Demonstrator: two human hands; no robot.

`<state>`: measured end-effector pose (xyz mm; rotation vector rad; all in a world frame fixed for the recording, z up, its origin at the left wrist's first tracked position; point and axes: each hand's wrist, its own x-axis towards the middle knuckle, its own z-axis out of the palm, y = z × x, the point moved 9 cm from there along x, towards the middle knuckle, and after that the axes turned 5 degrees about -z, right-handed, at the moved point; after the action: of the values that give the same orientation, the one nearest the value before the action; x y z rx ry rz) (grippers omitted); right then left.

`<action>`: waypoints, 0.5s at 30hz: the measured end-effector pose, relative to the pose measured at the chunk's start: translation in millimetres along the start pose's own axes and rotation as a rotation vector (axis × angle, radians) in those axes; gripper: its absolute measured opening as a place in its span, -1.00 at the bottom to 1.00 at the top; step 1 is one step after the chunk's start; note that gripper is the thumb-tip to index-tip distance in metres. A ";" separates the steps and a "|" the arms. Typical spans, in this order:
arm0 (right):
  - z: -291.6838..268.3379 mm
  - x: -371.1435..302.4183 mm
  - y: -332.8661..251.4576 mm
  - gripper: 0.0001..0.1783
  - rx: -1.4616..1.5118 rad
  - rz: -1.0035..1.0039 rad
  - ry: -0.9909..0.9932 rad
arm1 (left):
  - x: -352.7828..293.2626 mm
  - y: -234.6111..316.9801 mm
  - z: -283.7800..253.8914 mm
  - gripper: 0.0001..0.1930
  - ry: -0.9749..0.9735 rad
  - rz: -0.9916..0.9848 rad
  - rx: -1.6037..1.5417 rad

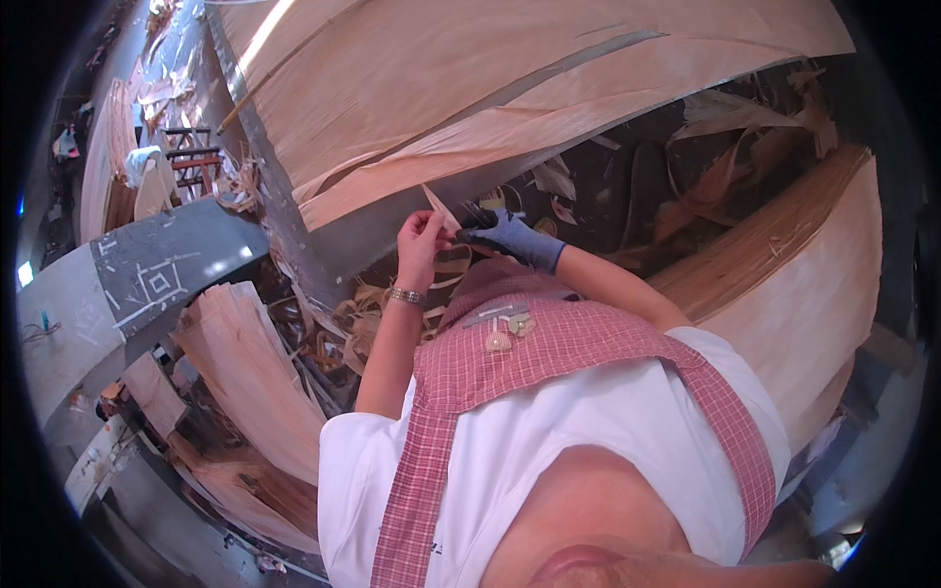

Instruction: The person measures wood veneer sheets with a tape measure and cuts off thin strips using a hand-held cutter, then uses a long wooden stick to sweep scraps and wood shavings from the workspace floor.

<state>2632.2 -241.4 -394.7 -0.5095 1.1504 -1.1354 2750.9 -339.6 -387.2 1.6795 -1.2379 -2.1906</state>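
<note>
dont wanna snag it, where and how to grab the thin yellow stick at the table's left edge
Probably pinch the near end of the thin yellow stick, coming from the left: that end seems to jut leftward off the table, while the rest runs over the wood sheet. The left hand is nearer but holds a wood strip.

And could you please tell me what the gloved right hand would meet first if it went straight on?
Most likely the thin pale wood piece pinched in the left hand; whether the right hand already touches it is hard to tell.
</note>
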 end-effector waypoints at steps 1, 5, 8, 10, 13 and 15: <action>-3.6 5.4 17.1 -0.58 -0.015 0.095 -0.021 | -2.3 2.1 3.4 -0.78 -0.013 -0.050 0.019; -27.5 4.6 -38.3 -0.73 -1.020 -0.202 0.190 | -45.0 129.3 22.8 -0.77 0.497 0.668 1.023; -32.9 1.0 -74.1 -0.77 -1.260 -0.232 0.211 | -41.9 190.7 57.7 -0.74 0.489 1.139 1.102; -43.0 7.9 -88.2 -0.74 -1.422 -0.212 0.253 | -13.8 201.9 71.4 -0.71 0.488 1.216 1.299; -56.7 14.8 -100.8 -0.70 -1.607 -0.338 0.453 | 43.0 182.1 55.8 -0.67 0.098 0.543 1.372; -68.7 21.5 -105.6 -0.72 -1.669 -0.337 0.571 | 50.5 177.2 42.7 -0.67 0.070 0.582 1.074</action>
<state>2524.0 -287.6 -345.0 -1.7419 2.4796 -0.2931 2630.3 -461.1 -306.9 1.2584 -2.7007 -1.1196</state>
